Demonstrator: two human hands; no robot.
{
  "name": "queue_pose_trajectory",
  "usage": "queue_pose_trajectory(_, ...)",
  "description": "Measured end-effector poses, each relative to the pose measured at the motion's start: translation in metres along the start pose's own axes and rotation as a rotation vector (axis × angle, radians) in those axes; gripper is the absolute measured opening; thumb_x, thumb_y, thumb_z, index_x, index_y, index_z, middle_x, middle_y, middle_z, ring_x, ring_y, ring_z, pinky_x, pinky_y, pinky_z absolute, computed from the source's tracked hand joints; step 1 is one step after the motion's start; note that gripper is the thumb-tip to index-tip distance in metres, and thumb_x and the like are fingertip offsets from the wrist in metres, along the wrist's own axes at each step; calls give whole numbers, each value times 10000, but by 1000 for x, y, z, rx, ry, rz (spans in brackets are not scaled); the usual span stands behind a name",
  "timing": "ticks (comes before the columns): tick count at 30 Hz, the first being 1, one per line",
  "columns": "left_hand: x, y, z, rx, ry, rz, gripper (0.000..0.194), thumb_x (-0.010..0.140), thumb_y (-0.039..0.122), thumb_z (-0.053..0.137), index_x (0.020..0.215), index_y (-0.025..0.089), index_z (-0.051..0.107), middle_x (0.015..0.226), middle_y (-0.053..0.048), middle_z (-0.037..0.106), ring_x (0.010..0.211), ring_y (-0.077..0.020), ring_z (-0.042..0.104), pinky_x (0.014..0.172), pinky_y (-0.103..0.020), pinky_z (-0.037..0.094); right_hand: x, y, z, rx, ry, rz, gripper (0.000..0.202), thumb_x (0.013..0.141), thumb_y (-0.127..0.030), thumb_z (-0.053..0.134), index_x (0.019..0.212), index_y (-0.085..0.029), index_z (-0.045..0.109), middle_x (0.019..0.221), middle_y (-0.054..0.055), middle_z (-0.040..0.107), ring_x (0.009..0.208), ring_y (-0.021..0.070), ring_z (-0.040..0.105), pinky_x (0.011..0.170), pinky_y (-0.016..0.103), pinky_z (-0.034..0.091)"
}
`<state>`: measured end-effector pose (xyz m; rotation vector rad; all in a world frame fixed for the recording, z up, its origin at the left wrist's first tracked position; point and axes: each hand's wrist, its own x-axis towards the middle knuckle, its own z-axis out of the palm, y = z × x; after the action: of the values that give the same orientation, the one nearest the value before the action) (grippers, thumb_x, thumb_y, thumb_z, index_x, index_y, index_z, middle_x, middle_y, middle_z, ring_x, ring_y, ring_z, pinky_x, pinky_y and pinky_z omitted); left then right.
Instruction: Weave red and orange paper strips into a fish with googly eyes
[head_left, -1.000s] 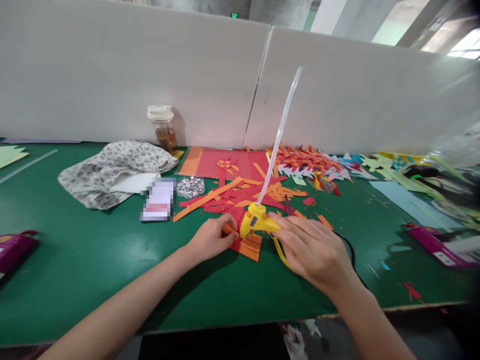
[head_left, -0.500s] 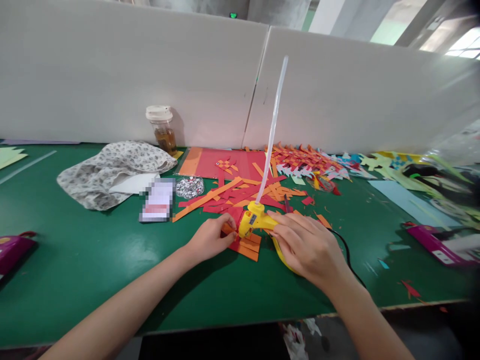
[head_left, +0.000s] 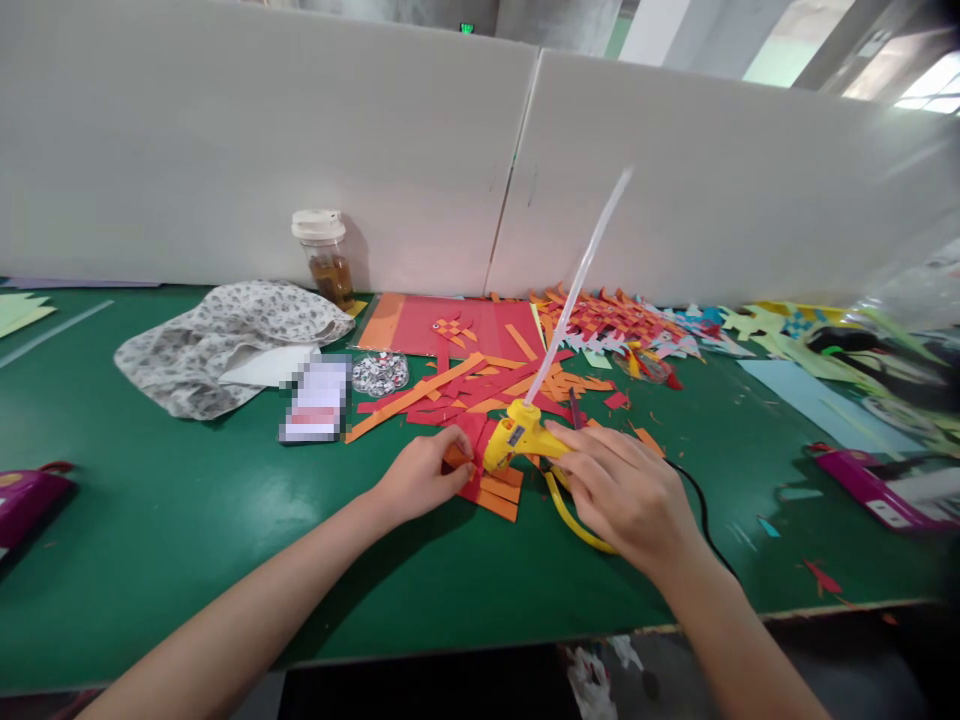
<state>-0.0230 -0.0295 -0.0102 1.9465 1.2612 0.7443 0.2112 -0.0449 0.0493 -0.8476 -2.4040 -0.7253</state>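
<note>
The right hand point(head_left: 630, 490) is closed around the yellow glue gun point(head_left: 517, 435), nozzle side low over the orange and red paper piece point(head_left: 499, 490), which lies on the near middle of the green table point(head_left: 360, 580). The left hand point(head_left: 424, 475) pinches its left part between thumb and finger. For good work, I think the gun should be steady, the fingertips away from the nozzle, and the glue thin.

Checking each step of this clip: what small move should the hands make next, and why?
Probably the right hand should ease the glue gun slightly away: its front end sits very close to the fingertips of the left hand, which pinch the orange paper.
</note>
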Motion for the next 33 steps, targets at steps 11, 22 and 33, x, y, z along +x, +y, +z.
queue_pose_trajectory(11,-1,6,-3,-4,10,-43,194,842,403,471,893,219,506,684,22,656,611,-153,609,561,-244,416,-10,0,5,91,27,143,136,762,-96,582,824,-195,513,993,65,676,881,204,602,800,341,474)
queue_pose_trajectory(22,0,3,4,19,-4,-48,211,772,295,558,956,231,476,768,20,682,669,-164,625,593,-264,436,-50,32,44,144,-3,561,261,770,-339,632,957,-189,529,995,100,643,918,250,602,769,382,493)
queue_pose_trajectory(33,1,5,17,105,57,-62,203,731,339,644,852,239,514,688,44,630,622,-146,581,520,-231,386,-34,-57,26,390,-162,204,154,844,-105,472,927,-194,566,938,31,682,985,204,586,987,472,341)
